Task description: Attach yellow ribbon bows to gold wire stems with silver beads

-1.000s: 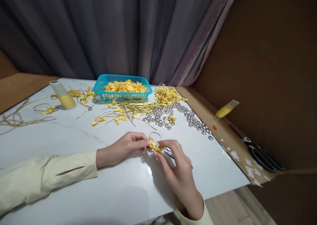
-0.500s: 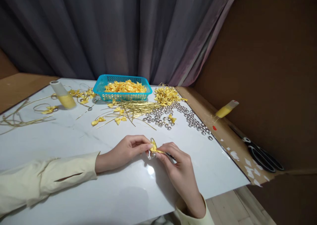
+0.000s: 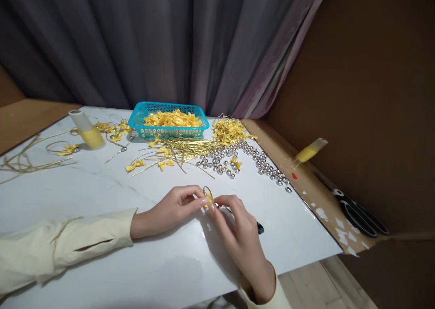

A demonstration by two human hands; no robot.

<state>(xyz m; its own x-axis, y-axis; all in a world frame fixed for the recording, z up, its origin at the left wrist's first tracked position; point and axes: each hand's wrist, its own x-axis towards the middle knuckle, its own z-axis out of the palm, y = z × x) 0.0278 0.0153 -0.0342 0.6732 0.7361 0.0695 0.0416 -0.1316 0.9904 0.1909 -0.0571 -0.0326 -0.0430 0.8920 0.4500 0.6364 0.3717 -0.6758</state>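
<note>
Left hand [image 3: 178, 210]: grip clamped on yellow bow [image 3: 209, 198], mid-view over counter [image 3: 152, 272], gold loop rising from it. Right hand [image 3: 242, 232]: grip pinched on same bow, silver bead [image 3: 216, 205] at fingertips. Black tip [image 3: 260, 228], rest hidden, pokes out at 4 o'clock from bow. Loose silver beads [image 3: 220, 154] at 1 o'clock, gold strands [image 3: 193, 149] just short of 12, blue basket [image 3: 135, 119] at 11, scissors [image 3: 360, 218] at 3.
</note>
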